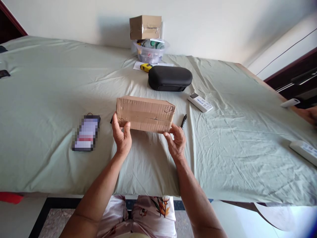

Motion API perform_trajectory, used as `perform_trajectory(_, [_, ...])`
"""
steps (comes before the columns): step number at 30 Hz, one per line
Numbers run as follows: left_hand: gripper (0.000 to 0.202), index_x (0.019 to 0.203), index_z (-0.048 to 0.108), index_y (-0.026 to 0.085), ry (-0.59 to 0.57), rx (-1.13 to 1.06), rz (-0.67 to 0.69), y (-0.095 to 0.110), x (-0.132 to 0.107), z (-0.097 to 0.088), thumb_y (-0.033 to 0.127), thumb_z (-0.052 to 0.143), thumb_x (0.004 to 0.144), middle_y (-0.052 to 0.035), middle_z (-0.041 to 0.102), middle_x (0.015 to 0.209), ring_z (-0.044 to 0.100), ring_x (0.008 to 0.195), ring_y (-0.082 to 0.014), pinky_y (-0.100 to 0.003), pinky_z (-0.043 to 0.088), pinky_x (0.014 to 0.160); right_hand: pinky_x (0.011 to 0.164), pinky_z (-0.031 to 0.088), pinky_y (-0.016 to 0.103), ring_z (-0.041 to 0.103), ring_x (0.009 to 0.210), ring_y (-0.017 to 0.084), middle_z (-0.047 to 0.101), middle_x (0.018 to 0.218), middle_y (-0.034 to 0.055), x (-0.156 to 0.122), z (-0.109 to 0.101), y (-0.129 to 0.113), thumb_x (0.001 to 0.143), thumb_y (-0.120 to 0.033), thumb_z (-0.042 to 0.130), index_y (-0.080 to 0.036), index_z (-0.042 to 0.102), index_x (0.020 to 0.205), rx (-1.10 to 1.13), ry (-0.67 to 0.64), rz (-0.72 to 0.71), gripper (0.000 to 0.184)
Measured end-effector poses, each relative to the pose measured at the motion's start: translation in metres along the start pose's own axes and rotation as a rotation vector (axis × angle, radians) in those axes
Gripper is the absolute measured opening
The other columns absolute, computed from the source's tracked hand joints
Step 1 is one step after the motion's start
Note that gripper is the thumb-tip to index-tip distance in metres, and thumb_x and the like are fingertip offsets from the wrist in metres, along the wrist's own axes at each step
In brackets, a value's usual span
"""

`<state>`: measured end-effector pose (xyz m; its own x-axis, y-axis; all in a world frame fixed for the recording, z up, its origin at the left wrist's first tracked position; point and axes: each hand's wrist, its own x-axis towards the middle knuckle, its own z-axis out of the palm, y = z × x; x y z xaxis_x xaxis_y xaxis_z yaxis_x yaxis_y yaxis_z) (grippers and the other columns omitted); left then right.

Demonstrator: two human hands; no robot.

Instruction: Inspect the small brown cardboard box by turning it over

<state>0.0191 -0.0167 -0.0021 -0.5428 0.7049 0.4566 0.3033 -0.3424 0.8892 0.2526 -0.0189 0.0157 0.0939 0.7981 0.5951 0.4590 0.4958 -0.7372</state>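
Note:
A flat brown cardboard box (pixel 145 113), taped along its top, lies on the pale green sheet (pixel 49 99) in the middle of the view. My left hand (pixel 122 134) grips its near left corner, thumb on the side and fingers curled under the front edge. My right hand (pixel 175 140) holds the near right corner with fingertips pinched on the lower edge. A black pen (pixel 183 121) lies just right of the box, beside my right hand.
A black zip case (pixel 169 78) sits behind the box. A white remote (pixel 200 102) lies to its right; another remote (pixel 304 150) is at the far right edge. A second cardboard box (pixel 145 27) tops a clear tub (pixel 150 53). A phone-like item (pixel 86 133) lies left.

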Motion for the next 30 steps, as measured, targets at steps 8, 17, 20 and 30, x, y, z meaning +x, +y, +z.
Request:
perform_trajectory(8, [0.066, 0.152, 0.056, 0.023, 0.112, -0.092, 0.012, 0.001, 0.008, -0.002, 0.069, 0.054, 0.104, -0.0121, 0.072, 0.138, 0.07, 0.126, -0.023, -0.037, 0.054, 0.113, 0.066, 0.056, 0.032, 0.064, 0.063, 0.015, 0.065, 0.072, -0.0066, -0.002, -0.003, -0.009, 0.096, -0.047, 0.074, -0.029, 0.021, 0.174, 0.149, -0.143, 0.032, 0.096])
perform_trajectory(17, [0.052, 0.141, 0.064, 0.023, 0.107, -0.149, 0.152, 0.015, 0.014, -0.007, 0.061, 0.056, 0.106, -0.0109, 0.072, 0.137, 0.07, 0.129, -0.0218, -0.037, 0.051, 0.119, 0.051, 0.048, 0.028, 0.058, 0.054, 0.013, 0.063, 0.078, -0.0034, -0.005, -0.01, -0.008, 0.096, -0.052, 0.073, -0.032, 0.054, 0.145, 0.198, -0.086, 0.097, 0.056])
perform_trajectory(20, [0.058, 0.151, 0.052, 0.027, 0.049, -0.229, 0.201, 0.017, 0.017, -0.006, 0.059, 0.064, 0.103, -0.0127, 0.064, 0.15, 0.064, 0.14, -0.0233, -0.039, 0.048, 0.123, 0.054, 0.054, 0.029, 0.065, 0.063, 0.013, 0.066, 0.098, 0.0011, -0.006, -0.003, -0.012, 0.095, -0.052, 0.075, -0.032, 0.055, 0.136, 0.258, -0.029, 0.094, 0.05])
perform_trajectory(30, [0.103, 0.17, 0.003, 0.041, -0.393, -0.418, 0.011, 0.022, 0.002, 0.005, 0.068, 0.069, 0.096, -0.0171, 0.046, 0.168, 0.05, 0.156, -0.0322, -0.052, 0.056, 0.117, 0.063, 0.067, 0.035, 0.069, 0.067, 0.015, 0.066, 0.098, -0.0009, -0.011, 0.017, -0.022, 0.097, -0.058, 0.07, -0.033, 0.045, 0.13, 0.478, -0.011, 0.234, 0.049])
